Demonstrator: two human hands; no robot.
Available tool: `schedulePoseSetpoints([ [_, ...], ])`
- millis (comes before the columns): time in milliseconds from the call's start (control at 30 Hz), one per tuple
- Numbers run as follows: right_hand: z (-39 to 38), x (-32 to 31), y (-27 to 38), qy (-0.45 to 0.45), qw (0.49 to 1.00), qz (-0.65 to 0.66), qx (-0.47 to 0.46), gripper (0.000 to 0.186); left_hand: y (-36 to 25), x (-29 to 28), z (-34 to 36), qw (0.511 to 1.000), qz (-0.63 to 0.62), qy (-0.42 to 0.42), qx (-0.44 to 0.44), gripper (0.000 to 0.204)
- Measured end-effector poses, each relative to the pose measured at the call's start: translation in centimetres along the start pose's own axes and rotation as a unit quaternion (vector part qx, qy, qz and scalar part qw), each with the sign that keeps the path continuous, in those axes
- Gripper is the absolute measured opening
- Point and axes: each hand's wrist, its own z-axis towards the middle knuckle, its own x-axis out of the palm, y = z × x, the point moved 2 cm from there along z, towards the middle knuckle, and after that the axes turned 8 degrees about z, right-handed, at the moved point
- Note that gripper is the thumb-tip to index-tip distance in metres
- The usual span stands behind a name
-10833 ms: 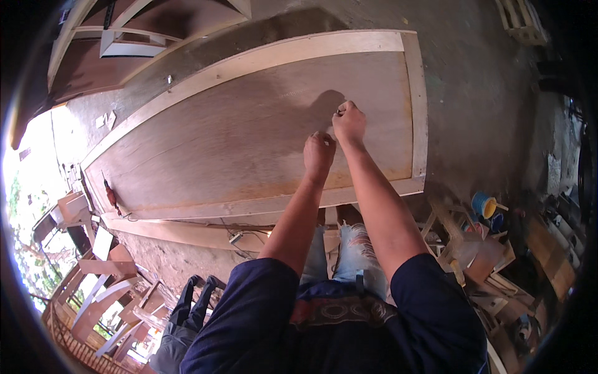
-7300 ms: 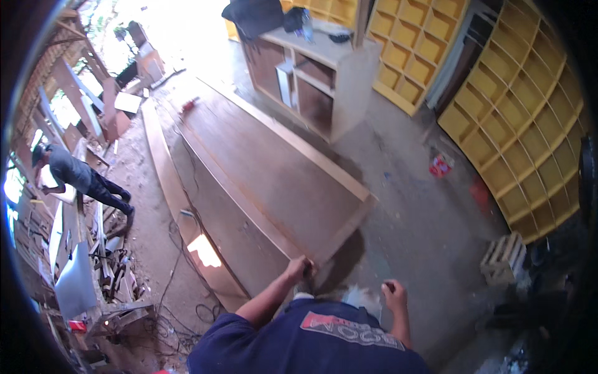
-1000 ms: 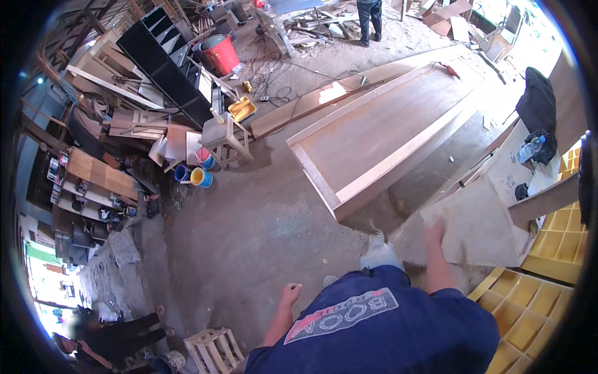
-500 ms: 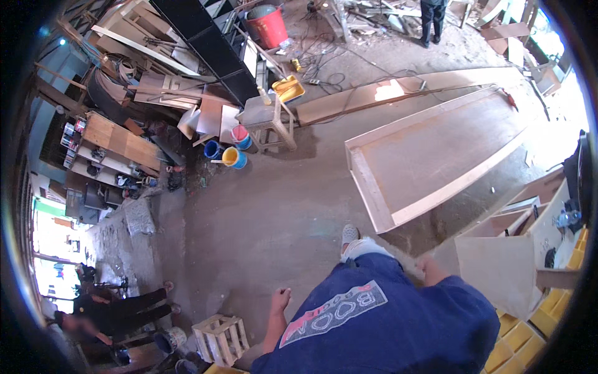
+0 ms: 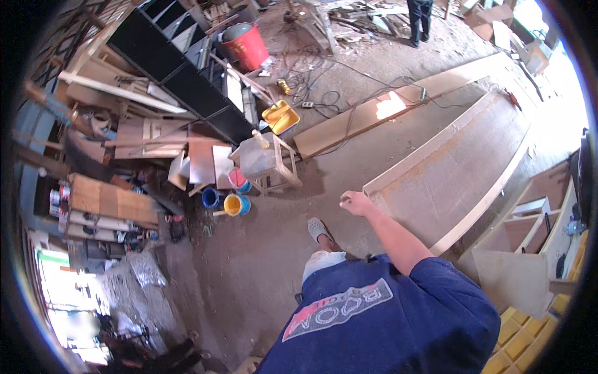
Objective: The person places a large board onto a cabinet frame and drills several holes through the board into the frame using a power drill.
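just swung right hand point(image 5: 355, 203) forward near the framed plywood panel point(image 5: 458, 171), lying on the floor point(image 5: 255, 268) front-right. loosely curled, can't tell if holding anything; can't see left hand. probably between steps.

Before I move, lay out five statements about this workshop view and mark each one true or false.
1. The framed panel lies to the right of the stool in the picture. True.
2. The yellow tray sits inside the red bucket. False: the tray is outside the bucket, nearer the stool.
3. The right grip is close by the panel's corner nearest the stool. True.
4. Both of the wearer's grips are in view. False: only the right one shows.
5. The black shelf unit stands to the right of the framed panel in the picture. False: it is to the left.
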Motion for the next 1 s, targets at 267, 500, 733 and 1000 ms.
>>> schedulePoseSetpoints([
  [267,-4.3,-3.0,-14.7,-0.082,0.970,-0.149,0.176,0.059,-10.6,-23.2,26.3,0.996,0.011,-0.050,0.069,0.049],
  [500,-8.1,-2.9,-25.8,-0.039,0.880,-0.180,0.438,0.047,-35.4,-37.7,39.4,0.986,-0.087,-0.042,0.139,0.035],
  [733,5.7,-10.8,-23.8,-0.032,0.843,0.037,0.536,0.044,-67.5,-37.1,45.4,0.930,-0.165,0.041,0.325,0.029],
  [1000,37.3,-42.0,-9.4,-0.314,0.916,0.193,0.158,0.059,-106.7,-34.9,39.1,0.784,-0.161,-0.071,0.595,0.037],
])
